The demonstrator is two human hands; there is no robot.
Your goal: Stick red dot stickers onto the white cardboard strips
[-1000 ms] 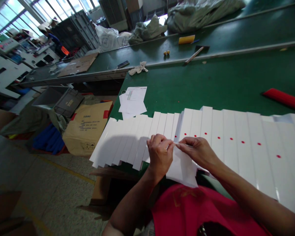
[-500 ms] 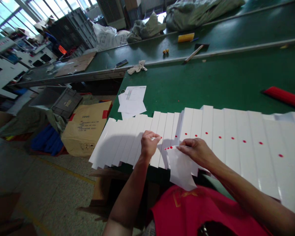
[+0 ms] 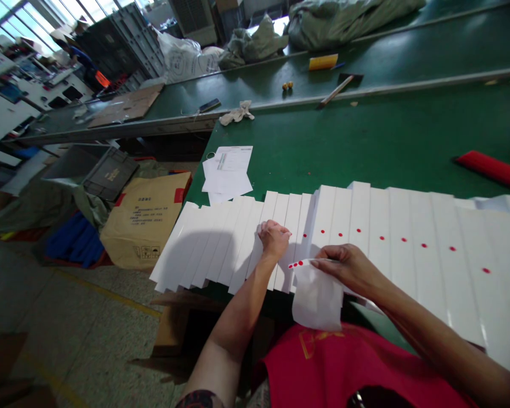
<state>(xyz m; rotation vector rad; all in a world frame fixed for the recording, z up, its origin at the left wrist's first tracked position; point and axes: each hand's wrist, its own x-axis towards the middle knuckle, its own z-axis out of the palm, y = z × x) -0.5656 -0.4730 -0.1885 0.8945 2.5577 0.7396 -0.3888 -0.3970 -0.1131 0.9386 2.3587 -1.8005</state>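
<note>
My left hand [image 3: 274, 238] is closed, fingertips at the face of one of the white boxes [image 3: 212, 249] lying side by side along the table's near edge. No sticker shows at those fingertips; anything under them is hidden. To the right, my right hand [image 3: 344, 263] pinches the top edge of a white sticker sheet [image 3: 317, 297]. This sheet hangs down over the front of the boxes, with a few red dots along its upper left edge. A line of red dot stickers [image 3: 358, 230] crosses the boxes on the right, one per box.
Paper sheets [image 3: 228, 170] and a crumpled glove [image 3: 237, 113] lie on the green table [image 3: 386, 136]. A red tool [image 3: 493, 166] is at the right. Behind are a scraper [image 3: 338, 90] and a yellow roll [image 3: 323, 62]. A brown carton [image 3: 144, 221] stands left on the floor.
My left hand has moved right along the boxes, and the red dot seen at its fingertips no longer shows. My right hand and the sheet have shifted slightly right and down.
</note>
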